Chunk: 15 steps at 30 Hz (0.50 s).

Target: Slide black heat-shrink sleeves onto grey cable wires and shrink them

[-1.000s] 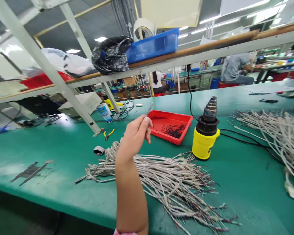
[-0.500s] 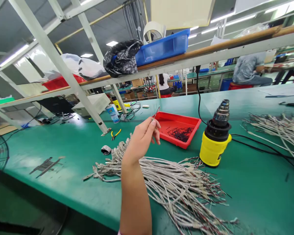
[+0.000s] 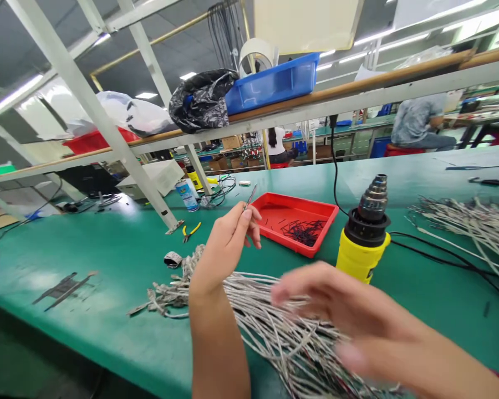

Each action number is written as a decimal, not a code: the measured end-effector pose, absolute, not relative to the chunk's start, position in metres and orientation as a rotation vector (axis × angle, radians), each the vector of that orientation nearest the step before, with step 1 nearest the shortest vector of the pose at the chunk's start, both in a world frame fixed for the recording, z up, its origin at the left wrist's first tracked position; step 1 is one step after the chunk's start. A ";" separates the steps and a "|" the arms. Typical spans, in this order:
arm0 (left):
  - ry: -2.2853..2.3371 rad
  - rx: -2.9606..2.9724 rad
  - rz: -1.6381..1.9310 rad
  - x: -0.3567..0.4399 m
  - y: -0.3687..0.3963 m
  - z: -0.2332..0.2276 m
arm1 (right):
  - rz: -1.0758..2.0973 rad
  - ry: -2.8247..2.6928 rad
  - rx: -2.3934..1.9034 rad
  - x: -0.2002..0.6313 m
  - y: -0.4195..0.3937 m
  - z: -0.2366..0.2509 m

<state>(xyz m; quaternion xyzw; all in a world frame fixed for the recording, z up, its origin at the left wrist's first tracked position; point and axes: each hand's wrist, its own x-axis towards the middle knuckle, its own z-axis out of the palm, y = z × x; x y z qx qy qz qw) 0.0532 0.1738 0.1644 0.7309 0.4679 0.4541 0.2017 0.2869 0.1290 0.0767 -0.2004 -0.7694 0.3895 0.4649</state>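
My left hand (image 3: 224,249) is raised above a heap of grey cables (image 3: 274,316) on the green bench, pinching the end of one thin cable (image 3: 249,198) between thumb and fingers so that its tip points up. My right hand (image 3: 357,316), blurred, reaches in from the lower right over the heap with fingers spread and nothing in it. Just beyond the left hand lies a red tray (image 3: 311,210) holding small dark pieces. A yellow and black heat gun (image 3: 363,235) stands upright beside the tray, nozzle up.
A second heap of grey cables (image 3: 474,233) lies at the right. Yellow pliers (image 3: 190,231), a tape roll (image 3: 172,259) and a can (image 3: 188,194) sit near a white frame post (image 3: 108,127). A shelf overhead carries a blue bin (image 3: 274,83). Other people sit at far benches.
My right hand has come into view from the lower right, over the cable heap. My left hand still holds the thin cable end up and has shifted slightly left.
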 end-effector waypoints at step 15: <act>1.309 1.958 1.094 0.048 0.180 0.166 | 0.308 -2.077 -1.892 0.178 0.322 0.006</act>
